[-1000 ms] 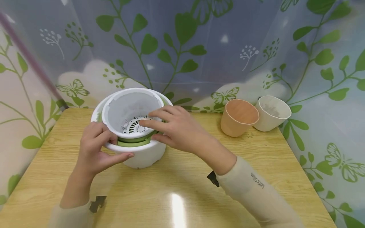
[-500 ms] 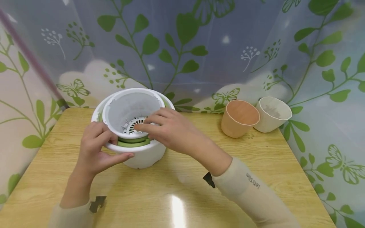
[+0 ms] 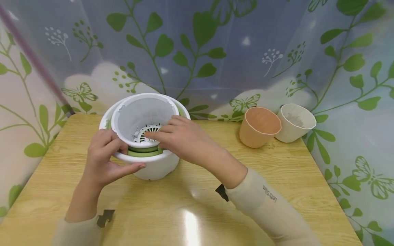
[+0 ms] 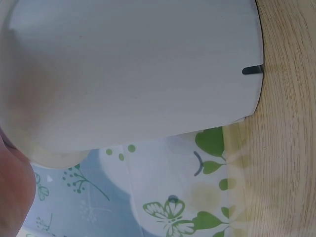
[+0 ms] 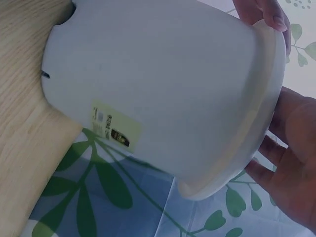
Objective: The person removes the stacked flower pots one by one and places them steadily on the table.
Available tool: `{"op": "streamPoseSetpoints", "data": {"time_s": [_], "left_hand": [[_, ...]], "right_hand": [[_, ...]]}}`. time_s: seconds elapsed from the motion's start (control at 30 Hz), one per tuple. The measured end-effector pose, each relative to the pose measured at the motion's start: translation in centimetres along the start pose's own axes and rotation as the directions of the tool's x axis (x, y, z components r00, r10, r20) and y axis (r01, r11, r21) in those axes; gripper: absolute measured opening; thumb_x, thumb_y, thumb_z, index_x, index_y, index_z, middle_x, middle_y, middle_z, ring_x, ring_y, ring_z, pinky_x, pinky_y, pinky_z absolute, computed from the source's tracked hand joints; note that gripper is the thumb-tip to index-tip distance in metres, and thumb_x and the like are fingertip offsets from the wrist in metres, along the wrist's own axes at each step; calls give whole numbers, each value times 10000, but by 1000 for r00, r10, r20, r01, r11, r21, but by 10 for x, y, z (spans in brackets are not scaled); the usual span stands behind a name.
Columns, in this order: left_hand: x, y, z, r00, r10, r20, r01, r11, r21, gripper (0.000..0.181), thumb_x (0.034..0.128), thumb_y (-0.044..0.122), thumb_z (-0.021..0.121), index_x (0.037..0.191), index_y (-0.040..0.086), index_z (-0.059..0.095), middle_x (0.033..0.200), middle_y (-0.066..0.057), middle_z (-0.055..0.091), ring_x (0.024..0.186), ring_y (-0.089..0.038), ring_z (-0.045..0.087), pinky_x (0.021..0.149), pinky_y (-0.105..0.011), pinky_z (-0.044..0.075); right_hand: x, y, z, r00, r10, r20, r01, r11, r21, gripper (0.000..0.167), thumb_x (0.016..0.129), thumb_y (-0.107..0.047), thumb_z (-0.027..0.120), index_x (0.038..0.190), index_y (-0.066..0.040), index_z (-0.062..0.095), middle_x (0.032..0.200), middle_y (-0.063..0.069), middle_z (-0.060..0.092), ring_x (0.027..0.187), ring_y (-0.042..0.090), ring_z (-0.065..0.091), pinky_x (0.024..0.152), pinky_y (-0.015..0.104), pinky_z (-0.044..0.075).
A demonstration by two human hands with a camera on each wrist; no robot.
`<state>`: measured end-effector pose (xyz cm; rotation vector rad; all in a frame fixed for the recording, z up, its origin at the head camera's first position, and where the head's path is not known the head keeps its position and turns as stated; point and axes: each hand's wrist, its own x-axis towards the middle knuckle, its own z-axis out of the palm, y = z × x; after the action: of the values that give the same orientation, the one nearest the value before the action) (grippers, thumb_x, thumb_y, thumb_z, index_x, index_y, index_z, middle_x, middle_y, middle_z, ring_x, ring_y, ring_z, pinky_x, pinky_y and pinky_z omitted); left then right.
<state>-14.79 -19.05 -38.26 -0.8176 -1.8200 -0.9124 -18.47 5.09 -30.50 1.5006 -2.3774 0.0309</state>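
A white pot (image 3: 155,169) stands at the table's left back, with a green ring (image 3: 145,154) and a smaller white-rimmed pot (image 3: 138,111) nested inside; a slotted white disc (image 3: 143,136) lies at its bottom. My left hand (image 3: 103,157) grips the front-left rim, fingers curled over it and thumb against the outer wall. At the front-right rim rests my right hand (image 3: 184,140), its fingers reaching over the inner pot's opening. The right wrist view has the pot wall (image 5: 163,74) with a label and my right hand (image 5: 298,168) by the rim.
An orange pot (image 3: 258,131) and a cream pot (image 3: 293,124) stand side by side at the back right of the wooden table (image 3: 160,212). A leaf-patterned curtain (image 3: 234,61) hangs behind and along the sides.
My right hand has shifted left along the rim, its fingers reaching further over the inner pot. My left hand keeps its grip, and the pots have stayed in place.
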Motion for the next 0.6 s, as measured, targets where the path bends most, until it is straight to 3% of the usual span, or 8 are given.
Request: {"op": "streamPoseSetpoints", "data": {"time_s": [0.17, 0.33, 0.43, 0.6], "left_hand": [[-1, -1, 0, 1000, -5, 1, 5, 1000, 5, 650, 749, 650, 764, 639, 75, 483, 679, -34, 399, 709, -222, 332, 761, -267, 238], [-1, 0, -1, 1000, -13, -1, 13, 1000, 2, 653, 748, 653, 762, 641, 73, 483, 681, -37, 397, 717, -218, 332, 765, -260, 237], [-1, 2, -1, 1000, -14, -8, 14, 1000, 1, 655, 748, 653, 763, 641, 71, 483, 678, -39, 394, 713, -214, 327, 761, -260, 234], [0, 2, 0, 1000, -11, -12, 11, 1000, -2, 652, 750, 642, 768, 635, 68, 480, 674, -42, 393, 709, -224, 333, 760, -266, 240]], "right_hand": [[4, -6, -4, 989, 33, 141, -31, 999, -19, 514, 978, -148, 586, 1455, -316, 498, 1182, -141, 680, 1155, 141, 576, 1178, 476, 278], [9, -12, -7, 976, 36, 215, -29, 999, -36, 497, 1001, -151, 546, 1472, -292, 473, 1311, -112, 639, 1153, 145, 581, 1126, 387, 344], [10, -15, -6, 975, 26, 221, -19, 999, -37, 453, 1002, -152, 545, 1443, -242, 504, 1319, -85, 637, 1135, 159, 597, 1061, 338, 390], [8, -18, -1, 984, 34, 173, -25, 998, -59, 392, 986, -152, 568, 1375, -198, 548, 1270, -71, 652, 1170, 157, 598, 1067, 336, 387]]}}
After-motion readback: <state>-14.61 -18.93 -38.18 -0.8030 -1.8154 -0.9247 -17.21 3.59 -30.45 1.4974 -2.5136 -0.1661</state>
